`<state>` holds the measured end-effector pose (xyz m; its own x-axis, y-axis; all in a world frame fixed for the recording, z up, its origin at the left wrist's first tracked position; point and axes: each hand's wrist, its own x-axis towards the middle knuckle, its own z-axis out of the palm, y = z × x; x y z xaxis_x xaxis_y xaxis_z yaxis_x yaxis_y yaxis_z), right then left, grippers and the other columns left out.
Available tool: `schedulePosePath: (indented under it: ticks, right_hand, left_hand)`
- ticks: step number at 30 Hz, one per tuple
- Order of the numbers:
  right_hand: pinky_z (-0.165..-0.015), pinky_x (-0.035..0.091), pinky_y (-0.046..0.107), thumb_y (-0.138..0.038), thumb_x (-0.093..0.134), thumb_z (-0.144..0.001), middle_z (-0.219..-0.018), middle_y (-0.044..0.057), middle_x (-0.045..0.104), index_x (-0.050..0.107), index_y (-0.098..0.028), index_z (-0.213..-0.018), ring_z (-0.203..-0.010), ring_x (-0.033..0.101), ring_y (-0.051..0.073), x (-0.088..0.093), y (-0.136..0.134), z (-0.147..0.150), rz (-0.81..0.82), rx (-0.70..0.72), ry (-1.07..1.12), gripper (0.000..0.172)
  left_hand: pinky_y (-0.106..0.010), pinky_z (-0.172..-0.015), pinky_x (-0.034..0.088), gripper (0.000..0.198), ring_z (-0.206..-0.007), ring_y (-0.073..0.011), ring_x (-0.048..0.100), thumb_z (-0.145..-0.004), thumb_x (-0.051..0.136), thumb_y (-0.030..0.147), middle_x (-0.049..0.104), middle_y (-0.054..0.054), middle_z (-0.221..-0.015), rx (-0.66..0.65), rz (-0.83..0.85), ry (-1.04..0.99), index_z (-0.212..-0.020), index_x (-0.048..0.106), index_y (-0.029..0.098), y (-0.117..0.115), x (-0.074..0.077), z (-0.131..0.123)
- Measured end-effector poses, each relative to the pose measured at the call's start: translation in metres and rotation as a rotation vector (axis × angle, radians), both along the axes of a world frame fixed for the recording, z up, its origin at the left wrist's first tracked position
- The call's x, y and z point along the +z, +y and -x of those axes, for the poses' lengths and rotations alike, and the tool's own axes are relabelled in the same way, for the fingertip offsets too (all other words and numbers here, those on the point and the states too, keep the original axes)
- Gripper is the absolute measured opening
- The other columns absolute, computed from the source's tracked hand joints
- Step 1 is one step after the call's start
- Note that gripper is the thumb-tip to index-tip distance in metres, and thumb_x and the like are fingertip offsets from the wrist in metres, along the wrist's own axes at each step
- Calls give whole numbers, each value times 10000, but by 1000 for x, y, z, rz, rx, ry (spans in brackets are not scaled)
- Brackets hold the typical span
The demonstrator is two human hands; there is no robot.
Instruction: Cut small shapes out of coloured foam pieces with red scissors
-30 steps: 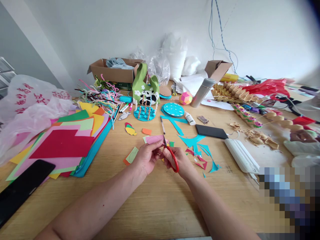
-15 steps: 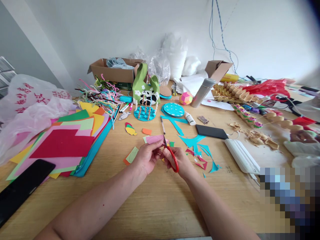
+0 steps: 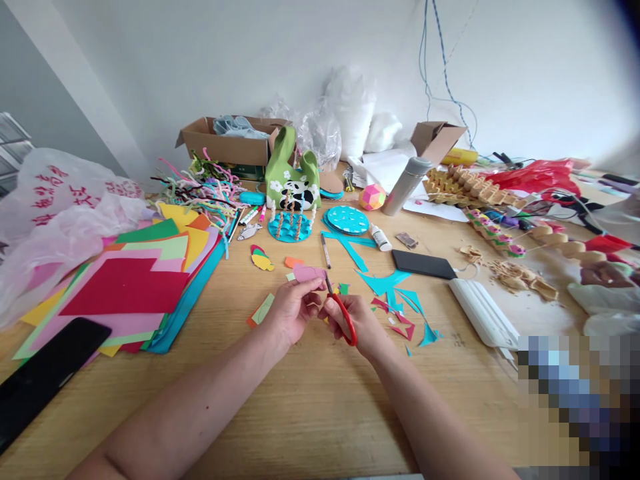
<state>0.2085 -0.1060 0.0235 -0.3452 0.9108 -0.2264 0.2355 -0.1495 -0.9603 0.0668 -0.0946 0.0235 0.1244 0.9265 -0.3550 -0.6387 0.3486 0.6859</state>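
Note:
My left hand (image 3: 295,308) pinches a small pink piece of paper (image 3: 306,273) near the middle of the table. Red-handled scissors (image 3: 345,320) are in my right hand (image 3: 354,321), their blades pointing away from me beside the pink piece. Left of my left hand lies a light green piece (image 3: 264,309) on an orange one. Beyond my hands are an orange scrap (image 3: 295,262), a pen (image 3: 325,251) and a stacked red, green and yellow cutout (image 3: 262,259). Blue scraps (image 3: 385,283) and dark red scraps (image 3: 403,327) lie to the right.
Coloured sheets (image 3: 125,287) and a black phone (image 3: 55,373) are at the left. A black slab (image 3: 423,263), a white power strip (image 3: 484,313) and wood shavings (image 3: 520,277) lie right. A grey bottle (image 3: 407,187) and green panda bag (image 3: 293,180) stand behind.
The pink piece has turned slightly and shifted between my left fingers. The scissor blades have tilted a little to the left, while both hands remain in nearly the same place.

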Motion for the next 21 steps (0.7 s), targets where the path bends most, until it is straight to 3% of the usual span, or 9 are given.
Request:
schedulePosePath:
  ticks: [7,21]
  right_hand:
    - [-354,285,182,-671,665,-720,-448,-27,501,635,-130,-668,-357,450,80,2,-1,1,21,-16,7,544]
    - [-358,286,181,-690,690,-680,-435,-22,504,581,-141,-631,-356,441,76,5,0,2,36,-8,7,561]
  left_hand:
    - [-209,-447,279,251,-516,-53,487,-586,822,211,683,-51,-768,-13,-12,31,-785,713,104,2,2,2]
    - [-227,-489,335,167,-547,-91,512,-606,785,202,601,-12,-622,-30,-106,64,-683,663,117,0,2,2]
